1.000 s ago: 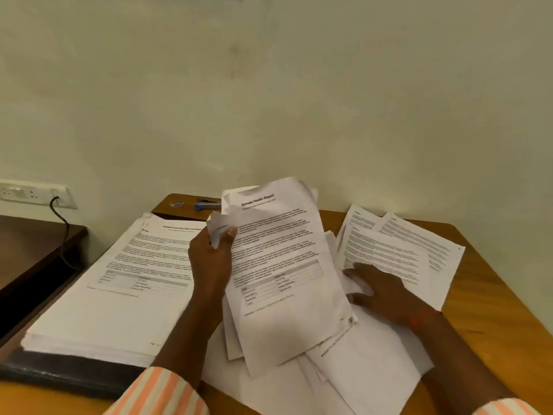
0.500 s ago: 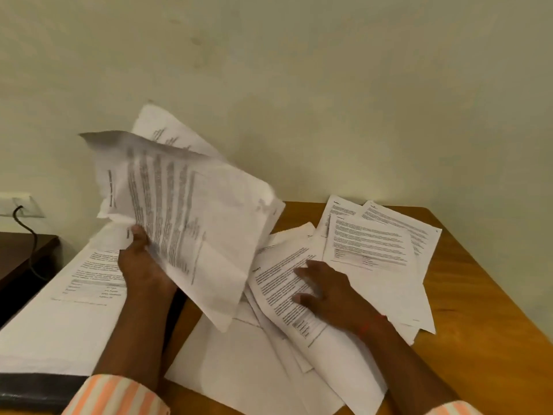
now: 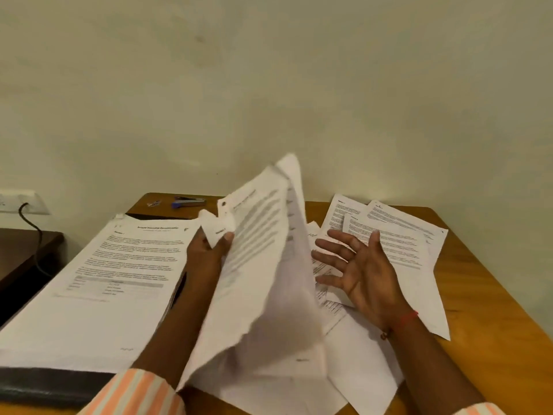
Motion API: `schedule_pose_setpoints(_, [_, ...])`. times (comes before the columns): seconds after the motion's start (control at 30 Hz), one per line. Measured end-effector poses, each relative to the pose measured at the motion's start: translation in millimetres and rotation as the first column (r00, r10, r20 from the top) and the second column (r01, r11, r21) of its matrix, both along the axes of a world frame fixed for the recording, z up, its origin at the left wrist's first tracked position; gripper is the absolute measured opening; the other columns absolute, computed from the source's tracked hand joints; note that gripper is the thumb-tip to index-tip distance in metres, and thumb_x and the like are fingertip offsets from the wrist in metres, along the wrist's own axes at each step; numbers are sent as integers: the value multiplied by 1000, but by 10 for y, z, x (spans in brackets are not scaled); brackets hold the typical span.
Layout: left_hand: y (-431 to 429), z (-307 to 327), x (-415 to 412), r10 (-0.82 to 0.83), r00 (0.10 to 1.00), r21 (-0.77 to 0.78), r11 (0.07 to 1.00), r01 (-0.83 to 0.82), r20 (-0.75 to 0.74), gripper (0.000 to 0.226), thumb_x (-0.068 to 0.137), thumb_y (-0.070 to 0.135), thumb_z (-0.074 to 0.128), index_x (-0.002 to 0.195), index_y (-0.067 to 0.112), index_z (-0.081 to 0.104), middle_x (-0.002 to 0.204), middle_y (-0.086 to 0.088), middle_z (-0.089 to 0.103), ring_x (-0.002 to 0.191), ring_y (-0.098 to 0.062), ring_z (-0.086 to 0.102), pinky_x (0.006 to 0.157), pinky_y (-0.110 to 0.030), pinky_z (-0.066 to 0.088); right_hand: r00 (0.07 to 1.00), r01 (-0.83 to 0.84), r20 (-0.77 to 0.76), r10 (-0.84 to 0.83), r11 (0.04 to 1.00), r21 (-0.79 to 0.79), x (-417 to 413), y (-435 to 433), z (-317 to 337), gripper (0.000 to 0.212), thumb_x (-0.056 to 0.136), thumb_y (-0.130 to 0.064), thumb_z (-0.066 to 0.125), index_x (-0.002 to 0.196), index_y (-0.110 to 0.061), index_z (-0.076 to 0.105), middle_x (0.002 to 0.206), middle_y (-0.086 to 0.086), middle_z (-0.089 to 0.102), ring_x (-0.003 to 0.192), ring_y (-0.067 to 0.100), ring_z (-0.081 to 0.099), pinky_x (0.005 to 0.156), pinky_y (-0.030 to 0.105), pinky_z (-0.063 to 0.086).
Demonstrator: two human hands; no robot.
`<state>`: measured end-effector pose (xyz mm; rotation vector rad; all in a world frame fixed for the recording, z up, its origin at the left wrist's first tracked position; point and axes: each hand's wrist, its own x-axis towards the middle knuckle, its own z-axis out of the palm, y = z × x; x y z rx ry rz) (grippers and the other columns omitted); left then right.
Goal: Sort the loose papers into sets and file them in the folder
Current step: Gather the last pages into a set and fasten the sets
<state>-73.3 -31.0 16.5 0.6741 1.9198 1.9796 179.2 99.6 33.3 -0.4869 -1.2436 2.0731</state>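
Since half a second ago the sheaf (image 3: pixel 263 280) has swung back from high over the left side to the middle, and the right hand (image 3: pixel 359 271) has lifted off the pages it was pressing. At the far left a wall socket (image 3: pixel 27 202) with a dark cable (image 3: pixel 39 232) sits above a dark side table (image 3: pixel 24 253). Next comes a thick stack (image 3: pixel 98 295) of printed pages lying on the black folder (image 3: pixel 45 384), whose edge shows along the near side. Behind it, by the wall, a blue stapler (image 3: pixel 188 202) lies on the wooden table (image 3: pixel 493 310). The left hand (image 3: pixel 209 259), in an orange-striped sleeve (image 3: pixel 134 393), pinches the sheaf at its bent top corner. The pages stand nearly on edge and are blurred. The right hand hovers with its palm facing the sheaf and fingers spread wide, holding nothing, a red thread (image 3: pixel 407 317) at the wrist. Under and beyond it the loose papers (image 3: pixel 404 244) lie fanned and overlapping on the table's right half.
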Motion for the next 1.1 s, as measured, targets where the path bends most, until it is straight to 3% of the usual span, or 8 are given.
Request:
schedule_pose_setpoints(0.13, [1, -34, 264, -73, 995, 16, 997, 74, -74, 60, 87, 18, 79, 136, 25, 46, 122, 14, 61, 102, 0, 62, 73, -12, 50, 995, -71, 79, 68, 997, 34, 71, 11, -20, 86, 76, -80, 57, 131, -14, 62, 124, 16, 67, 112, 39, 63, 86, 60, 54])
schedule_pose_setpoints(0.23, [2, -15, 334, -107, 992, -69, 992, 102, -70, 51, 86, 29, 79, 125, 37, 47, 110, 26, 60, 94, 1, 65, 67, -16, 53, 994, -75, 86, 71, 996, 41, 118, -53, 30, 57, 97, -51, 41, 138, -13, 54, 134, 14, 64, 124, 35, 60, 101, 55, 50])
schedule_pose_setpoints(0.33, [-5, -3, 431, -189, 982, -105, 977, 187, -13, 30, 90, 36, 73, 115, 25, 62, 103, 8, 74, 80, -10, 75, 59, -20, 58, 968, -86, 250, 19, 962, 260, 129, 19, -22, 39, 97, -18, 63, 135, -13, 56, 128, 8, 68, 119, 32, 65, 98, 52, 54])
schedule_pose_setpoints(0.43, [-23, 41, 462, -318, 931, -14, 945, 326, 178, 22, 97, 32, 65, 114, 19, 67, 104, -2, 78, 88, -23, 77, 74, -39, 63, 916, 46, 344, -207, 905, 422, 102, 85, -143, 36, 90, -5, 71, 124, -14, 65, 119, 3, 73, 112, 25, 69, 99, 53, 52])
schedule_pose_setpoints(0.67, [-11, -4, 422, -425, 868, -19, 896, 445, 255, 22, 101, 20, 58, 122, 16, 65, 114, -5, 76, 97, -29, 75, 87, -53, 60, 928, 198, 263, -262, 949, 247, 158, 124, -166, 33, 93, 0, 64, 125, -7, 64, 119, 10, 72, 109, 30, 70, 99, 55, 52])
schedule_pose_setpoints(0.8, [7, -29, 485, -428, 889, -23, 899, 437, 161, 25, 100, 25, 60, 124, 17, 64, 114, -1, 76, 98, -25, 75, 85, -49, 61, 916, 267, 242, -321, 935, 233, 123, 93, -144, 31, 94, -6, 66, 125, -11, 65, 117, 7, 73, 107, 29, 71, 97, 52, 54])
schedule_pose_setpoints(0.97, [20, -55, 530, -378, 924, -17, 925, 379, 50, 25, 100, 27, 60, 125, 21, 63, 112, 6, 76, 96, -14, 75, 69, -25, 60, 936, 265, 194, -293, 951, 157, 82, 86, -195, 34, 94, -5, 66, 128, -9, 63, 121, 12, 71, 111, 33, 69, 100, 56, 50])
schedule_pose_setpoints(1.1, [42, -82, 545, -369, 929, -14, 929, 369, 30, 28, 102, 32, 56, 125, 20, 64, 114, 4, 75, 98, -15, 74, 74, -28, 62, 950, 162, 230, -209, 965, 207, 96, 101, -217, 38, 92, -1, 65, 129, -9, 62, 125, 11, 70, 115, 32, 67, 101, 55, 50])
